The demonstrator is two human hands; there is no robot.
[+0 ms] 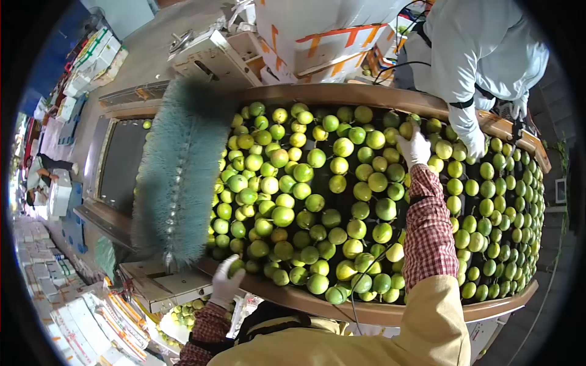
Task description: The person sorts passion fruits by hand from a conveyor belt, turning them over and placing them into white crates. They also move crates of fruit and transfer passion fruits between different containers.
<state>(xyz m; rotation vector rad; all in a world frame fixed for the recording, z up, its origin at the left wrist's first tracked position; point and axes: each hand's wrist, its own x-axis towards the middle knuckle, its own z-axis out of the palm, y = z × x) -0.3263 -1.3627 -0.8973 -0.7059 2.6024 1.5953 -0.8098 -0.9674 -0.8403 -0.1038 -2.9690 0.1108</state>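
Round green-yellow fruits (282, 216) cover a dark roller conveyor (332, 198) in front of me. My left hand (226, 282), in a white glove, is at the conveyor's near edge beside the brush. A green fruit (236, 266) sits between its thumb and fingers. My right hand (416, 148), also white-gloved, reaches across to the far side. Its fingers are closed about a yellowish fruit (406, 129), partly hidden by the glove. Fruits lie close around both hands.
A large blue-green bristle brush (177, 177) spans the conveyor at left. Wooden rails (342, 94) edge the belt. Across it, a co-worker in white (488, 55) has a gloved hand (473, 145) among the fruits. A thin black cable (354, 302) hangs near me. Boxes (79, 323) are stacked lower left.
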